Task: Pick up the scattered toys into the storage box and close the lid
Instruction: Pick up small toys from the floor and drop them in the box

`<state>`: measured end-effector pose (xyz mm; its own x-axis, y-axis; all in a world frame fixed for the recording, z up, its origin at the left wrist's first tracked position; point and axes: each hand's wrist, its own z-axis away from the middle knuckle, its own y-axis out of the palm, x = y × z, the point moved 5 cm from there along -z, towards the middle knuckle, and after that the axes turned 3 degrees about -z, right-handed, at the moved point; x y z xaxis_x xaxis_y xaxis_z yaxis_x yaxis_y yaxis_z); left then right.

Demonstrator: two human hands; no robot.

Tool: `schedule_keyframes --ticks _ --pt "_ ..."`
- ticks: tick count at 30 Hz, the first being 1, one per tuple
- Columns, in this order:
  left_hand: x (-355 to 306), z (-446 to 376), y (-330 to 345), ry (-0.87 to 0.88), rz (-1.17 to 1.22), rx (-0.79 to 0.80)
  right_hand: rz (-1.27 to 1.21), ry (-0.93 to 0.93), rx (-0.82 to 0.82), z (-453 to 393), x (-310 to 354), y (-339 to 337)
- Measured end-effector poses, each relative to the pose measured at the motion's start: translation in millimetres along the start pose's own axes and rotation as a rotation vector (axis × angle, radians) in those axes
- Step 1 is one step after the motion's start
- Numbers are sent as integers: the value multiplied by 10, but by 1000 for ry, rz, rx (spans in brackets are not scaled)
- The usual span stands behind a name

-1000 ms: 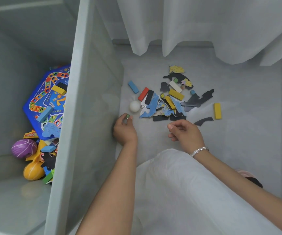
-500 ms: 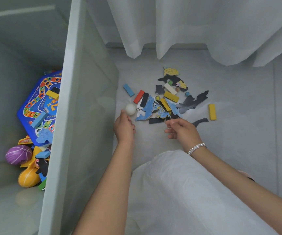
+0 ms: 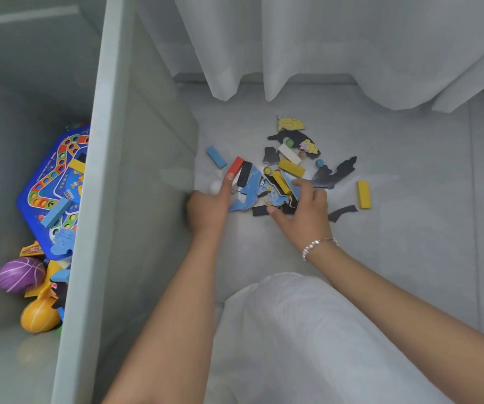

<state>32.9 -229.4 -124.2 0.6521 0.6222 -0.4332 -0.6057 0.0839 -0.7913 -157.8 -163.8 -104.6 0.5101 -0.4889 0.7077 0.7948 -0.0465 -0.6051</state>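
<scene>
Mid-cleanup: some toys already lie in the storage box (image 3: 100,176) at left; at center frame, the left hand (image 3: 205,208) points a finger at a red block (image 3: 235,166), the spread right hand (image 3: 304,211) reaches over the scattered pile (image 3: 281,176).

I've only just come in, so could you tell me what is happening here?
A person is tidying toys off the floor into a storage box on their left, which already holds a game board and two balls. Both hands are over the pile of blocks and puzzle pieces: the left hand reaches a finger to the red block, and the right hand spreads over the blue puzzle pieces. Most toys lie loose.
</scene>
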Motion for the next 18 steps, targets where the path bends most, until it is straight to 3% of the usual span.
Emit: schedule_keyframes --ticks 5,9,13,18 --pt "-80 -38 21 82 -196 60 348 -47 -31 -327 207 105" --pt "-30 38 28 77 -98 60 516 -59 51 -495 253 186" --pt "-48 187 99 55 19 94 534 -110 47 -514 179 208" --pt "-88 359 195 62 15 102 411 -235 -107 -464 139 204"
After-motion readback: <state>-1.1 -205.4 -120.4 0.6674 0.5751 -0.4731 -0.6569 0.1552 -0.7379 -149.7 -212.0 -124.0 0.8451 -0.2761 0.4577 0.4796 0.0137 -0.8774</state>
